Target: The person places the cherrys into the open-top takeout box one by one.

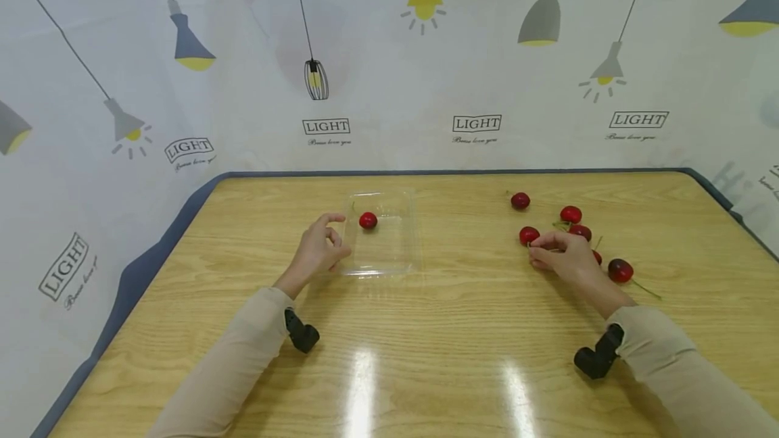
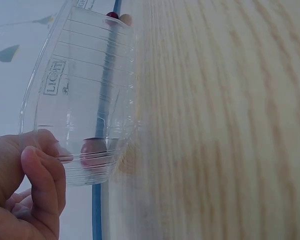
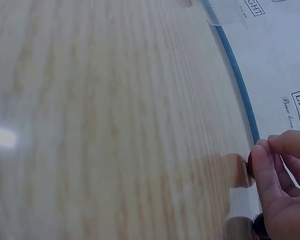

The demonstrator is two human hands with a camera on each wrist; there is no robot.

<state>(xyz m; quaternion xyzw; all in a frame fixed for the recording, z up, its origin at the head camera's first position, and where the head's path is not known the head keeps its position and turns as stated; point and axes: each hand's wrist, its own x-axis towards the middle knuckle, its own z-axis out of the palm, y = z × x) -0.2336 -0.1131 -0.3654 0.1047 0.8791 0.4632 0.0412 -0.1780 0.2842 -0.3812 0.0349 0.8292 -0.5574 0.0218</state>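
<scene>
A clear plastic container (image 1: 398, 269) stands left of centre on the table, with one red cherry (image 1: 368, 221) inside. My left hand (image 1: 318, 247) holds its left rim between thumb and fingers; the left wrist view shows the fingertips against the see-through wall (image 2: 85, 65). Over on the right, my right hand (image 1: 566, 259) has its thumb and fingertips together at the lower edge of a cherry (image 1: 528, 234), pinching it at its stem side. Fingers mostly cover that cherry (image 3: 250, 164) in the right wrist view, and the stem itself is hidden.
Several more cherries lie around the right hand: one behind (image 1: 520, 201), one farther right (image 1: 571, 214), and a dark one (image 1: 621, 270) with a long stem near the wrist. A lamp-printed cloth (image 1: 389, 86) rises behind the wooden table (image 1: 426, 343).
</scene>
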